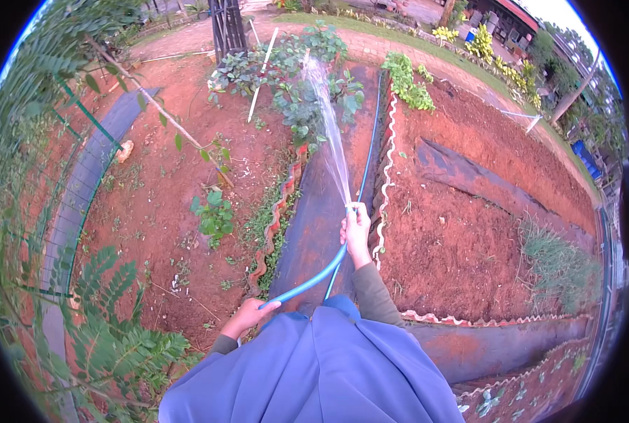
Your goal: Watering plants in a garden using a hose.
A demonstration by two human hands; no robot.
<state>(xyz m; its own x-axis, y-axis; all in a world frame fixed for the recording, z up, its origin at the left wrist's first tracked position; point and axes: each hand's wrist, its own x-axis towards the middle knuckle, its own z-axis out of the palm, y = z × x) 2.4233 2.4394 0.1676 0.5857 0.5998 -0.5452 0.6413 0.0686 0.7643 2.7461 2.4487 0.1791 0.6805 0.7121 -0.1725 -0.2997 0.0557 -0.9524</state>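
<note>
My right hand (357,231) grips the end of a blue garden hose (314,280), pointed away from me. From its mouth a spray of water (331,121) fans out over the leafy plants (298,100) at the far end of the path. Lower and to the left, my left hand (252,314) is closed around the same hose, near my waist. Between the two hands the hose bends in a curve. More blue hose (370,153) runs along the path beyond my right hand.
Dark sheeting covers the path (314,211), edged by wavy borders (387,174). Red soil beds lie on both sides, with a small green plant (214,214) at left and grassy plants (555,259) at right. A leaning branch (161,111) and a green wire fence (81,211) stand left.
</note>
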